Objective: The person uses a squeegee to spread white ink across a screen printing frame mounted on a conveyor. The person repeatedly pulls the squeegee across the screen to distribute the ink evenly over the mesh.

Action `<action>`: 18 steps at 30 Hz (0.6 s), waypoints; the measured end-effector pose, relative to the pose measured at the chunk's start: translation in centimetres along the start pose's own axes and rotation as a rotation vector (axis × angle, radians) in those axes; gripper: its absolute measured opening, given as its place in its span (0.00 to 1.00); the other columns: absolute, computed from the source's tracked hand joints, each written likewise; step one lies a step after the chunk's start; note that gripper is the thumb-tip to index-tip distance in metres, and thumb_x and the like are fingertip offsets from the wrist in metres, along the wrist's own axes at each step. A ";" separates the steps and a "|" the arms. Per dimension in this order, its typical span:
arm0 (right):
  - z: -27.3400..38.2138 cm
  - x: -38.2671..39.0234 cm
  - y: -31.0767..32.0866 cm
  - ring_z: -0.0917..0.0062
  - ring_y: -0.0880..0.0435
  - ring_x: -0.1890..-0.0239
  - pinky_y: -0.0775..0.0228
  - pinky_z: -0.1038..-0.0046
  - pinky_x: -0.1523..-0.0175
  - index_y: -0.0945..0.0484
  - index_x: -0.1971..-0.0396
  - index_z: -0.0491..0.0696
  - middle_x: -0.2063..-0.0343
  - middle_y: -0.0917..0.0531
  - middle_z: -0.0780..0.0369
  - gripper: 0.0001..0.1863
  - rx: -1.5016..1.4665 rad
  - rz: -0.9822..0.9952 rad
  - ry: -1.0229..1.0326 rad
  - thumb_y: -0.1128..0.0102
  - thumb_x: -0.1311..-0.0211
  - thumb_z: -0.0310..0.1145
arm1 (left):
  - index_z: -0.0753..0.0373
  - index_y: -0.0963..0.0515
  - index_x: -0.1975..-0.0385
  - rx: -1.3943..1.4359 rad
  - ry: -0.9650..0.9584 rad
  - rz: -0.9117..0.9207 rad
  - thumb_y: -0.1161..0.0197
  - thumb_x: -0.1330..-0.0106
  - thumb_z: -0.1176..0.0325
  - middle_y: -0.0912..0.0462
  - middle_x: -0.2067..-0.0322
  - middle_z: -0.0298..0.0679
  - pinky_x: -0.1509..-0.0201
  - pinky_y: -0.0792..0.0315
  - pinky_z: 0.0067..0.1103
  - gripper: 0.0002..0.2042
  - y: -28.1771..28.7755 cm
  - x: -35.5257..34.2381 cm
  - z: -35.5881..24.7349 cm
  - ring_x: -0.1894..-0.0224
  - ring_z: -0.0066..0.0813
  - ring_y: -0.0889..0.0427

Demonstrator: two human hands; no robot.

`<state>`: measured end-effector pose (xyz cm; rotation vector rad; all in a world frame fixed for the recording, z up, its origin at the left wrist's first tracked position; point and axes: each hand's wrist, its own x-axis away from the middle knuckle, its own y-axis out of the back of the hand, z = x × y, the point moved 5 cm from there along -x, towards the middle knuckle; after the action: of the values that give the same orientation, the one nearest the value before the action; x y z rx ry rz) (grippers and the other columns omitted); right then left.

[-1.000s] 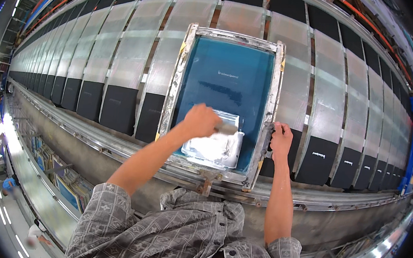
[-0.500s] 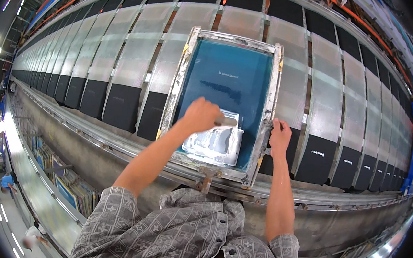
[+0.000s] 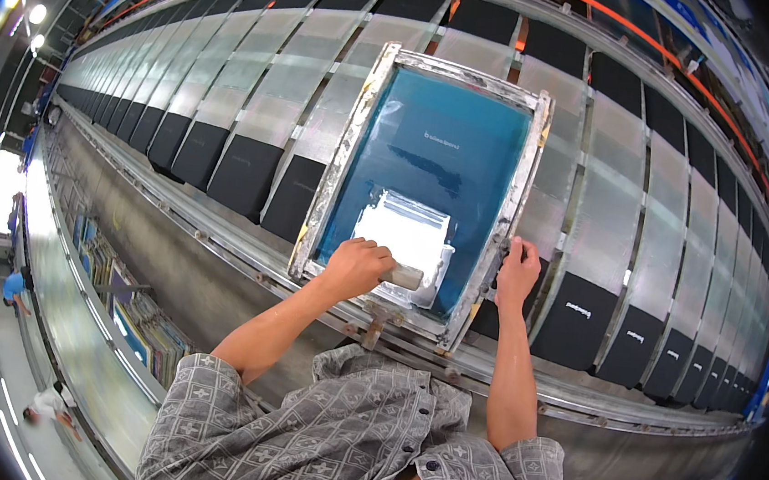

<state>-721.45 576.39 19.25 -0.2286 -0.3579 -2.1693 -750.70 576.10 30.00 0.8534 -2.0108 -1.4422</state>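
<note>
A screen printing frame (image 3: pixel 348 150) with pale, ink-smeared rails and teal mesh (image 3: pixel 432 112) lies before me, tilted slightly. White ink (image 3: pixel 401 226) covers a patch of the mesh's near half. My left hand (image 3: pixel 361 267) is closed around the end of a squeegee (image 3: pixel 404 276), whose light handle points right over the near part of the ink; its blade I cannot make out. At the frame's right rail, my right hand (image 3: pixel 519 272) is closed on the edge, fingertips against the rail. Small white lettering shows on the far mesh.
A long row of printing pallets (image 3: pixel 601 222) runs left to right, with black fabric on their ends. White prints mark the black fabric (image 3: pixel 576 321) to the right. A metal rail (image 3: pixel 219 253) passes along the near side. Stored screens (image 3: pixel 153 329) and two people stand at left.
My left hand has drawn the squeegee nearer to me, toward the near end of the mesh, baring more of the white ink patch. My right hand stays at the frame's right rail.
</note>
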 end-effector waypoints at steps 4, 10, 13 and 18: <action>0.1 0.7 -1.3 0.81 0.31 0.72 0.36 0.73 0.64 0.21 0.65 0.41 0.76 0.24 0.65 0.16 0.096 -0.033 -0.033 0.43 0.32 0.41 | 0.58 0.18 0.68 0.038 0.002 0.048 0.33 0.60 0.73 0.17 0.69 0.35 0.63 0.24 0.32 0.14 -0.1 0.4 1.7 0.67 0.38 0.17; 1.2 0.8 -1.4 0.70 0.23 0.70 0.32 0.68 0.59 0.21 0.64 0.42 0.72 0.19 0.58 0.17 0.361 -0.123 -0.011 0.43 0.34 0.43 | 0.53 0.15 0.64 0.044 0.047 0.398 0.29 0.49 0.53 0.15 0.71 0.40 0.62 0.23 0.37 0.16 1.4 -6.7 5.6 0.66 0.45 0.16; -0.3 0.6 -1.5 0.68 0.22 0.69 0.32 0.67 0.58 0.21 0.63 0.42 0.73 0.20 0.56 0.17 0.323 -0.085 -0.067 0.43 0.34 0.43 | 0.51 0.14 0.63 -0.012 0.023 0.343 0.28 0.50 0.52 0.15 0.71 0.42 0.59 0.23 0.38 0.17 1.6 -11.2 7.7 0.64 0.46 0.16; -0.3 0.9 -1.9 0.73 0.25 0.71 0.33 0.69 0.60 0.21 0.63 0.42 0.74 0.20 0.59 0.17 0.269 -0.047 -0.107 0.44 0.33 0.44 | 0.51 0.14 0.62 0.002 0.018 0.343 0.28 0.52 0.53 0.15 0.71 0.43 0.56 0.24 0.38 0.17 1.3 -13.5 9.1 0.61 0.47 0.17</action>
<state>-723.50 576.64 18.87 -0.1864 -0.7156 -2.1321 -748.50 592.14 27.81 0.4887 -2.0258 -1.2332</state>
